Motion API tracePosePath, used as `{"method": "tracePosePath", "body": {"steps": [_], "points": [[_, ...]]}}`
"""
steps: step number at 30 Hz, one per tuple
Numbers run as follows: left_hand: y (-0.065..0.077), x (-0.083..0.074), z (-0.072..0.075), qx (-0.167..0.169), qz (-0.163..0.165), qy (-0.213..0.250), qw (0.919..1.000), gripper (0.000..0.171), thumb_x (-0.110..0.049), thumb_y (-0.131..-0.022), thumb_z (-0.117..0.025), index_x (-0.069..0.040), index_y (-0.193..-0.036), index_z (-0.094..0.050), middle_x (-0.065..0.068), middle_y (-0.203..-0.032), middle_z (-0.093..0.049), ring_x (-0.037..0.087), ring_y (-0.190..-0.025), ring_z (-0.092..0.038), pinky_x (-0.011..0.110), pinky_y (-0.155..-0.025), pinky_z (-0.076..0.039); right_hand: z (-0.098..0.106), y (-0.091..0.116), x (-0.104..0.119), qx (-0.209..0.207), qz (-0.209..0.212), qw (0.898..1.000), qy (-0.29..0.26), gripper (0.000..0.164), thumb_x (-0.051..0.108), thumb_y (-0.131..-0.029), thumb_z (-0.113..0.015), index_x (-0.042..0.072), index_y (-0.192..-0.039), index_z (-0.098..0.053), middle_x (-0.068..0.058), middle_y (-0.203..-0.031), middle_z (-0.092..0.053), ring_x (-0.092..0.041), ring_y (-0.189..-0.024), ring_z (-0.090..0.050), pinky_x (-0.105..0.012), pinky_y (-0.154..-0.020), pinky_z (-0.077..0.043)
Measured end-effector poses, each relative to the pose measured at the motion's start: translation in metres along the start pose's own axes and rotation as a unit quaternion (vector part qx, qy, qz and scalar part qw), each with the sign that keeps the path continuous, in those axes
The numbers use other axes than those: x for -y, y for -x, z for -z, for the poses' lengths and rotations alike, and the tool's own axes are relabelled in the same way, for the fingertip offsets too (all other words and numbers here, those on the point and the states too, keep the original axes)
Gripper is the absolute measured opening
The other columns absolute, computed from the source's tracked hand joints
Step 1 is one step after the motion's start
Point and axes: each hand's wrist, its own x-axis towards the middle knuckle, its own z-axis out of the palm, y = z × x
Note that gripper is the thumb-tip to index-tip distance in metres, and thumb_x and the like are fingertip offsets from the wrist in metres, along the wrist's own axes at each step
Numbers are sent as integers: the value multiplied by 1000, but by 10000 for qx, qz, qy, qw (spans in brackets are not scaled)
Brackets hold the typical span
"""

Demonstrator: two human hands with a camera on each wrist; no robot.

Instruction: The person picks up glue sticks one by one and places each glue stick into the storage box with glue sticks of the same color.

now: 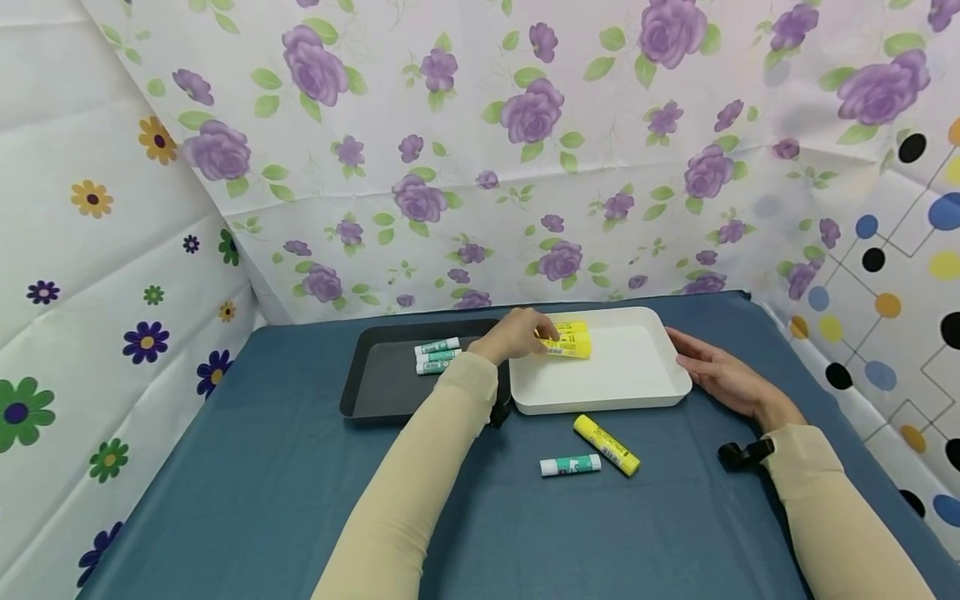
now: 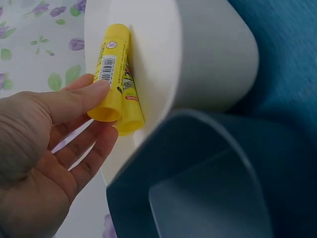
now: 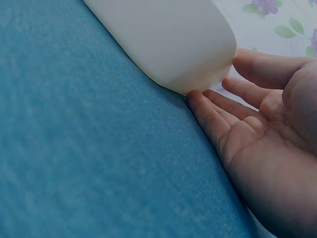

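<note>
My left hand (image 1: 517, 335) pinches a yellow glue stick (image 2: 113, 69) between thumb and fingers, at the left end of the white tray (image 1: 630, 358). Another yellow glue stick (image 2: 130, 106) lies in that tray, partly covered by the held one in the left wrist view. At the tray's right end, the fingertips of my right hand (image 1: 723, 375) touch its outer wall, with the fingers fairly straight and nothing gripped. In the right wrist view, the thumb and fingers (image 3: 210, 116) sit around the tray's corner.
Left of the white tray stands a dark grey tray (image 1: 375, 379), holding several white-and-green glue sticks (image 1: 437, 347), partly behind my left arm. In front, on the blue tablecloth (image 1: 247, 483), lie a yellow glue stick (image 1: 607, 446) and a white-and-green one (image 1: 570, 465). Patterned cloths hang around the table.
</note>
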Motion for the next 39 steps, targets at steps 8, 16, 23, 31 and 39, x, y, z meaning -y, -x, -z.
{"method": "tracePosePath", "body": {"steps": [8, 16, 23, 31, 39], "points": [[2, 0, -1, 20, -28, -42, 10000, 31, -3, -95, -76, -15, -123, -77, 5, -124, -69, 18, -114, -59, 33, -103, -50, -1, -1, 1, -65, -35, 10000, -26, 69, 16, -114, -44, 16, -169, -3, -9, -175, 5, -35, -160, 4, -11, -104, -40], [3, -1, -1, 26, -101, -236, 9997, 31, -1, -93, -77, -15, -122, -76, 5, -123, -68, 19, -114, -59, 33, -102, -50, 0, 0, 1, -40, -5, 10000, -17, 69, 17, -114, -44, 17, -169, -3, -10, -175, 5, -34, -160, 3, -11, -104, -39], [3, -6, 0, 158, -5, -377, 9992, 31, -1, -94, -77, -16, -121, -75, 6, -120, -67, 19, -110, -59, 33, -98, -51, 0, 0, 0, 16, 24, 10000, 30, 69, 17, -114, -44, 16, -169, -2, -11, -175, 5, -32, -160, 1, -11, -104, -39], [1, -7, -2, 276, 97, -369, 9989, 29, -1, -94, -77, -18, -118, -73, 5, -122, -66, 19, -110, -58, 33, -95, -52, 0, 0, 0, -36, 2, 10000, -22, 67, 16, -114, -43, 18, -170, -4, -9, -175, 3, -26, -160, -4, -12, -105, -40], [0, -7, -6, 229, -5, -588, 9980, 29, -1, -93, -77, -18, -116, -71, 4, -117, -66, 19, -107, -57, 34, -95, -50, 0, 0, 2, 60, 68, 9999, -43, 68, 15, -114, -42, 15, -169, -2, -12, -175, 6, -34, -160, 3, -12, -104, -40]]}}
